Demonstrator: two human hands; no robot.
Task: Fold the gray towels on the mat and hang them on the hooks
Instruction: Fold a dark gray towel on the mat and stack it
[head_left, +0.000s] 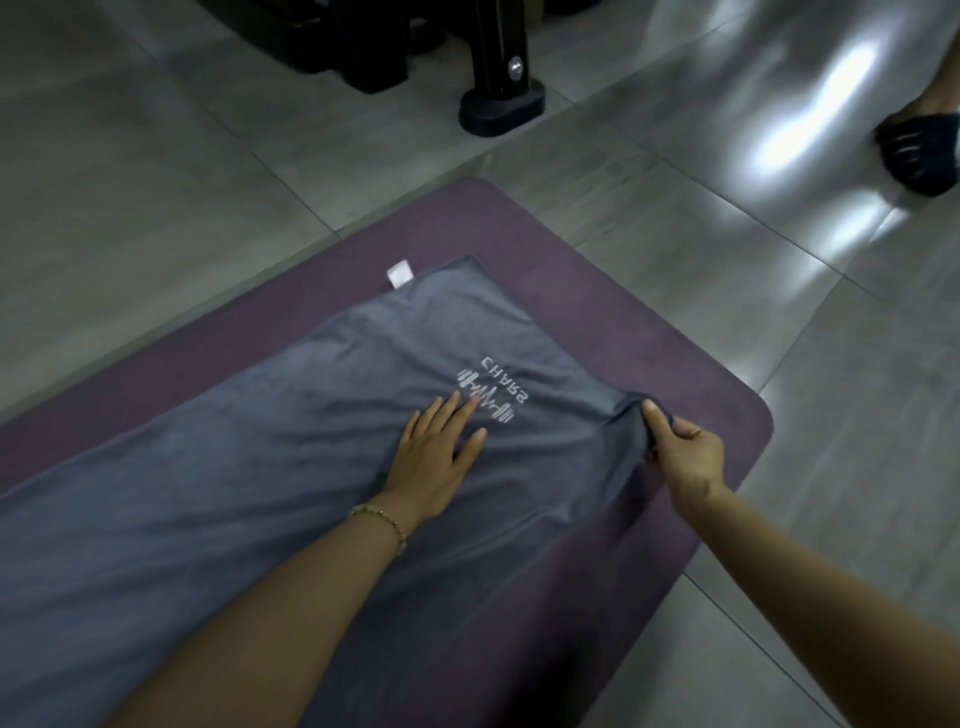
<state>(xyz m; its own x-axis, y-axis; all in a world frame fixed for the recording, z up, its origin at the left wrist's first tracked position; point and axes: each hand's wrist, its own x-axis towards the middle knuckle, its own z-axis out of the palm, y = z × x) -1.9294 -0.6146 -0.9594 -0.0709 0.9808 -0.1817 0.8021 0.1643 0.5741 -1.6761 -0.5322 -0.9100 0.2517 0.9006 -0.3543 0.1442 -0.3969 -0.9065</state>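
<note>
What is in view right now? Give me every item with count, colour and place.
gray towel: one, gray, spread flat along the mat
mat: one, purple, on the floor under the towel
label: one, white, at the towel's far corner
logo: one, white lettering, on the towel just beyond the left hand
floor: gray glossy tiles, all around the mat
machine leg: one, black, on the floor beyond the mat
foot: one, another person's, in dark footwear, top right
bracelet: one, beaded, on the left wrist
left hand: fingers straight, pressing flat on the towel
right hand: fingers pinching the towel's right edge
</note>
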